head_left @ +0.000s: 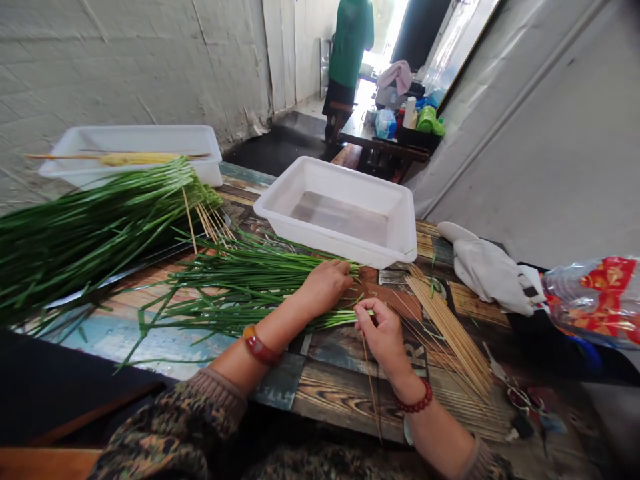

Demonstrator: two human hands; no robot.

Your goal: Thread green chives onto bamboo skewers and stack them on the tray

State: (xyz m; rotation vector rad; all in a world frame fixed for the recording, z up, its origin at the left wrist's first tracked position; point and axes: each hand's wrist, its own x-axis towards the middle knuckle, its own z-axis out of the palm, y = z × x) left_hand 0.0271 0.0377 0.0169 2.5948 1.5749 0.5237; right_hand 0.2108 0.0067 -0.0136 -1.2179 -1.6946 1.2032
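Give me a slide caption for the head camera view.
Left hand on green stalks, right hand holding a skewer, with a white tub beyond.

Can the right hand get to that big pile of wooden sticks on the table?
Probably yes. The pile of wooden sticks lies just to the right of the right hand, with nothing tall between. But its fingers seem to pinch a thin stick, so it may need to let go first.

The skewers look matt wood, both tubs smooth plastic.
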